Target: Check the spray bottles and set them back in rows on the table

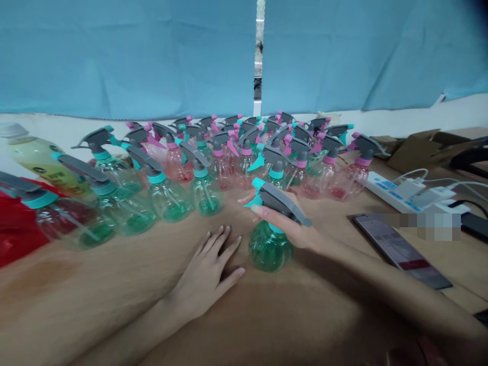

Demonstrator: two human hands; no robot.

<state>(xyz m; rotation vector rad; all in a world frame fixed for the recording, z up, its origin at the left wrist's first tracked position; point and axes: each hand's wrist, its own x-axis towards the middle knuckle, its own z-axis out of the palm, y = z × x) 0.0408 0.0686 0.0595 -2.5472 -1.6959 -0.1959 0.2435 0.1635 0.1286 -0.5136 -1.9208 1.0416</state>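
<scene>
A green spray bottle [270, 249] with a grey and turquoise trigger head stands upright on the wooden table. Wrapped around its neck and head from the right is my right hand [292, 218], the thumb lying near the turquoise trigger. My left hand [208, 269] rests flat on the table to the left of this bottle, fingers spread, holding nothing. Closest behind the hands are more green bottles, among them one spray bottle [208, 195] with a grey head.
Several pink and green spray bottles [247, 165] crowd the back of the table. At right are a phone [400, 251], a white power strip [392, 190] with cables and a cardboard box [415, 150]. A yellowish bottle [46, 162] and red bag [15, 223] are at left.
</scene>
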